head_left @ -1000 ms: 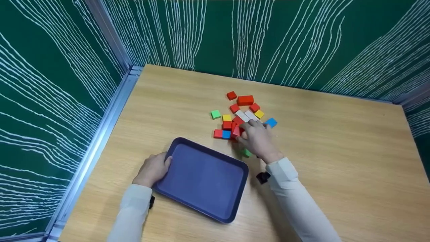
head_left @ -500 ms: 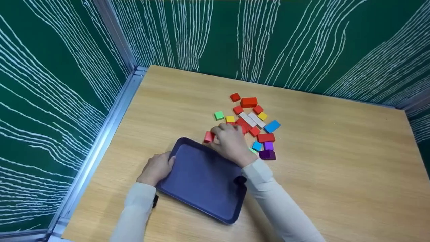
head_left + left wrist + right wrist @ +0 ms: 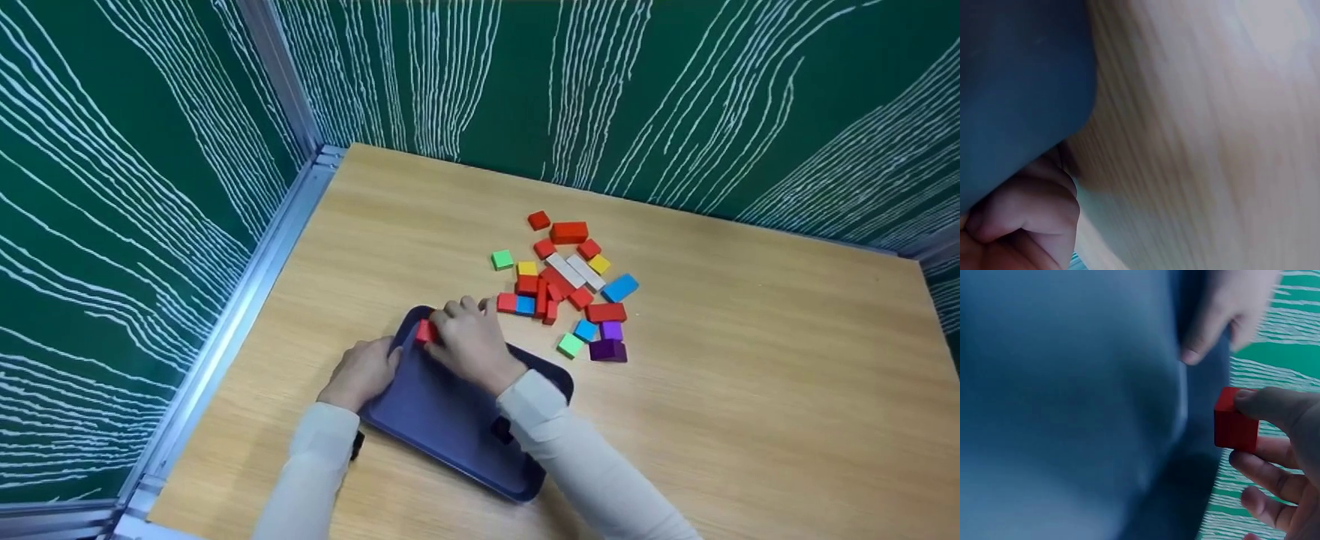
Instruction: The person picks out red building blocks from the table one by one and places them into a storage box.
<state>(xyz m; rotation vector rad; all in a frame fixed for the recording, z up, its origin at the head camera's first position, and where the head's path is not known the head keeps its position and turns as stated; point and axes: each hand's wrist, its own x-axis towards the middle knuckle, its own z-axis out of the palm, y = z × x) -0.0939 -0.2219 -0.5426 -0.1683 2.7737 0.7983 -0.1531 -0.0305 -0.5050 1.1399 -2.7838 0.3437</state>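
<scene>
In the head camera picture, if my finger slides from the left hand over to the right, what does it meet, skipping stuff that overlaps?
Left hand → held red block → far green block → left yellow block → big red block → larger blue block.

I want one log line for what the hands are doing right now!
left hand: grips tray edge | right hand: pinches red block above tray | other blocks: on table
</scene>
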